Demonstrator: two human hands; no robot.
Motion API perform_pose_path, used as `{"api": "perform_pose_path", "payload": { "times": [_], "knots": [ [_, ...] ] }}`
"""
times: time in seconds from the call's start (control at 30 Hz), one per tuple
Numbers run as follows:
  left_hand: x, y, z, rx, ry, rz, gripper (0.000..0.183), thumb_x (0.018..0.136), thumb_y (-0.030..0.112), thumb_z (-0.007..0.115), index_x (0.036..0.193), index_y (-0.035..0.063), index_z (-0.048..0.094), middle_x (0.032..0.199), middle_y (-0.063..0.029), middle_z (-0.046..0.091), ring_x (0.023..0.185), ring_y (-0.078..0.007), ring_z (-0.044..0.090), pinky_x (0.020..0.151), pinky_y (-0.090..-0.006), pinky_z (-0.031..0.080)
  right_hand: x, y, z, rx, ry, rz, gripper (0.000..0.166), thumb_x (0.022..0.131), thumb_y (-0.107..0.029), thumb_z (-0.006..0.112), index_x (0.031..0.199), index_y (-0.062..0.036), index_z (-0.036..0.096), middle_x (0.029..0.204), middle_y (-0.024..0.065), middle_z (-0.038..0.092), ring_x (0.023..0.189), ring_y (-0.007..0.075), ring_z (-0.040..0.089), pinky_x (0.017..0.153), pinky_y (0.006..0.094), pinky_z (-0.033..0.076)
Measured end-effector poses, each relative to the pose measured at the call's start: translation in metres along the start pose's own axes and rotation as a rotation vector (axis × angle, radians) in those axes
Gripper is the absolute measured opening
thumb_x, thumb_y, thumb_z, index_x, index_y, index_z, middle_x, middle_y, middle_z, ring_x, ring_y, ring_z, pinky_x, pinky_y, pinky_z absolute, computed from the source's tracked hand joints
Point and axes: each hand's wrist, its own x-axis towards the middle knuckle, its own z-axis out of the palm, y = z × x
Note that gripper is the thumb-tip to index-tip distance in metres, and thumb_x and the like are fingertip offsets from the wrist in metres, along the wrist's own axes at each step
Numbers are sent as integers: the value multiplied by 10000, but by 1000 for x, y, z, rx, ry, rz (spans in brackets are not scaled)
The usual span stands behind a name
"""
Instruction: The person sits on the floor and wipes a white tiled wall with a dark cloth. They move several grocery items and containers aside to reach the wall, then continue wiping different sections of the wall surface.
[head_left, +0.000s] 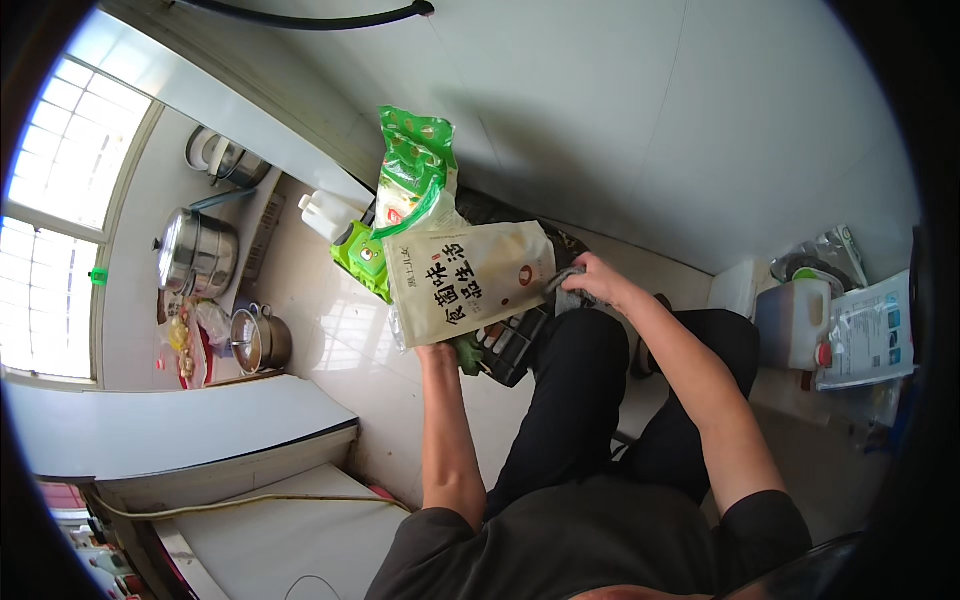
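Observation:
A beige printed food bag (480, 281) lies tilted in front of me, its large dark writing facing up. My left hand (435, 351) reaches behind the bag's near edge and holds it from below; the fingers are hidden. Pinched in my right hand (592, 279) is a grey cloth (568, 283), touching or very close to the bag's right edge. Beneath the bag, a black plastic crate (514, 349) shows in part. Green leaves (469, 354) poke out beside my left wrist. Behind the bag stands a green and clear plastic package (415, 176).
A bright green wipes pack (361, 259) and a white plastic jug (328, 214) are beyond the crate. Steel pots (199, 251) stand on the left counter. To the right is a jug of brown liquid (791, 326). A pale wall (600, 112) rises behind the crate.

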Motion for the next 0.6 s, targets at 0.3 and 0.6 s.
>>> {"api": "perform_pose_path", "payload": {
  "times": [0.3,0.6],
  "knots": [
    [-11,-4,10,34,108,32,374,908,286,535,1212,71,510,1052,-85,623,904,-229,632,734,-384,557,16,-3,-16,-56,34,35,816,625,-329,716,1243,125,435,1255,278,495,1180,345,490,966,348,401],
    [-23,-9,14,107,113,68,391,935,316,456,1235,69,500,1118,-96,609,968,-247,618,776,-408,552,34,-16,-32,-110,-88,-15,657,623,-328,711,1047,145,545,1064,283,575,990,308,574,815,370,449]
  ]
}}
